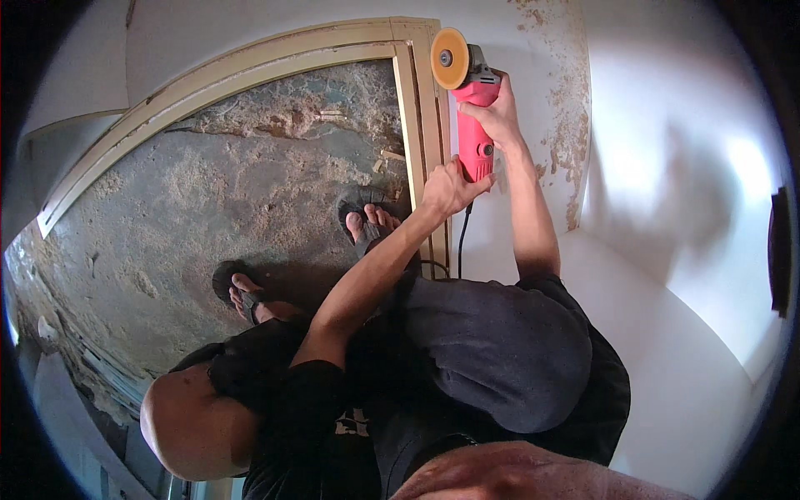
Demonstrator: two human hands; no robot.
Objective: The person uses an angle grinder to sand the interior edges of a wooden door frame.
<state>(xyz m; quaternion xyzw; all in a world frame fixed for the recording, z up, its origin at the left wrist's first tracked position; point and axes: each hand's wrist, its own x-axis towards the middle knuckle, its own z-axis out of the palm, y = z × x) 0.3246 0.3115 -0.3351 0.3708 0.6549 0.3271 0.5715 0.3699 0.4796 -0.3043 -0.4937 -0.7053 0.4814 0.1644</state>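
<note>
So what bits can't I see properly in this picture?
In the head view:
Cord: its far end disappears behind the dark trouser leg.
Yellow disc: its back faces away from the camera.
Right hand: some fingers are hidden behind the pink grinder.
Dark thing at the right rim: too dark to name.

The trouser leg (508,354) hides part of the cord (462,242).

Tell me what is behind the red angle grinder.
A white surface shows behind the red angle grinder, with a cream frame to its left. The spots directly covered by the tool, the left hand and the right hand cannot be seen.
</note>
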